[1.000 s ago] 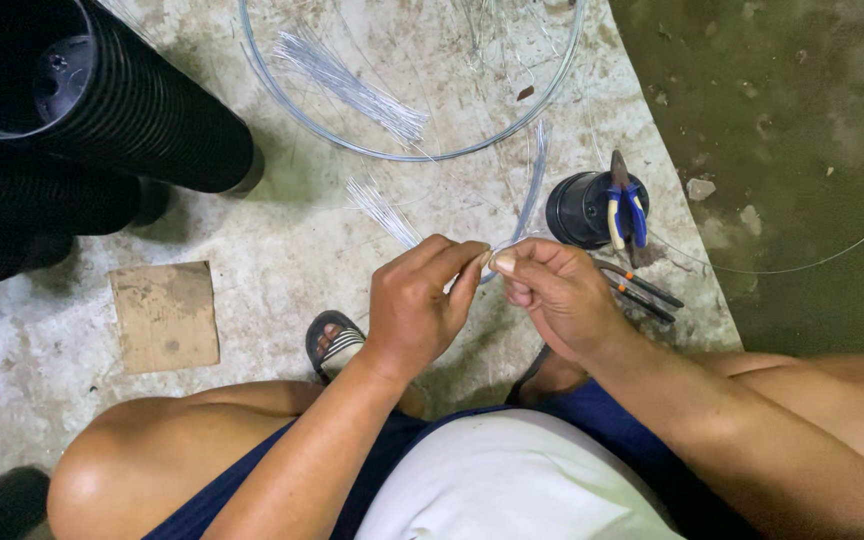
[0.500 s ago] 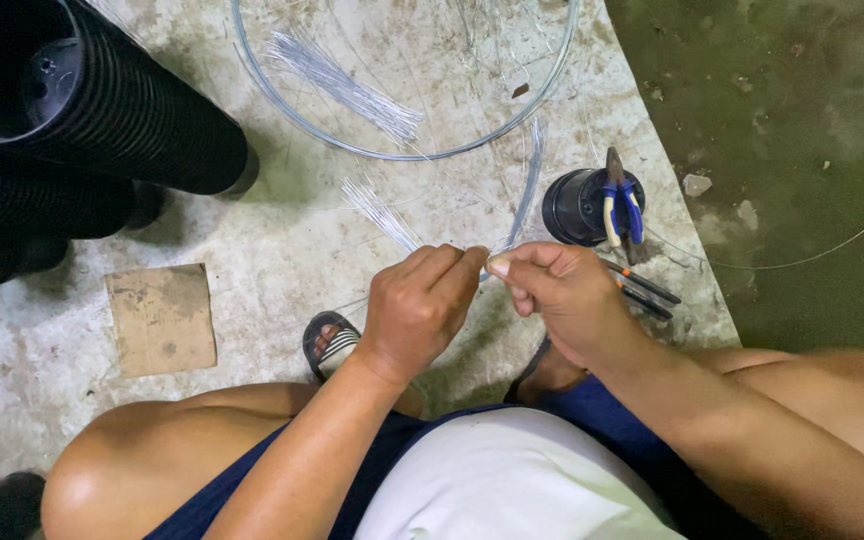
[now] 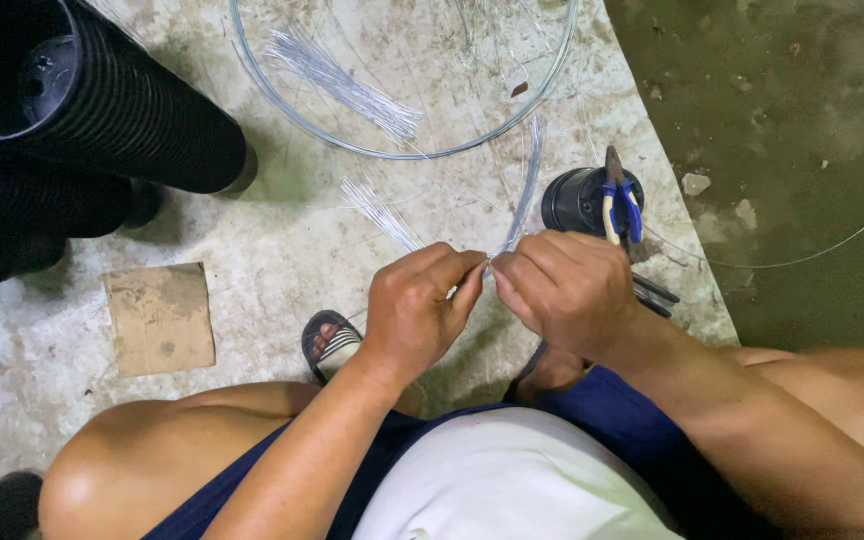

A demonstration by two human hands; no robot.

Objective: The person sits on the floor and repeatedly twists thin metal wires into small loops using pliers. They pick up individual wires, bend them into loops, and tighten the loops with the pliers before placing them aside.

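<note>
A thin grey wire (image 3: 524, 200) runs from the far side of the concrete floor (image 3: 282, 250) toward the person and ends between the two hands, just in front of the knees. The left hand (image 3: 417, 305) has its grip closed, thumb and forefinger pinching the near end of the wire; the right hand (image 3: 567, 290) meets it fingertip to fingertip, its grip likewise closed on the same spot, so the piece itself is mostly hidden. Doing this well seems to call for holding one side steady while the other works in small turns, with the pinch kept close to the joint so the thin strand does not kink. Just left of the hands lies a loose bundle of cut wire lengths (image 3: 380, 212); farther off a larger bundle (image 3: 337, 80) sits inside a big wire hoop (image 3: 392, 152). To the right, beside the right hand, stands a small black pot (image 3: 572, 200) with blue-handled pliers (image 3: 620, 205) resting on it. A stack of black pots (image 3: 102, 100) lies at far left, a cardboard scrap (image 3: 159, 318) nearer, and a sandalled foot (image 3: 332, 345) shows below the left hand.
</note>
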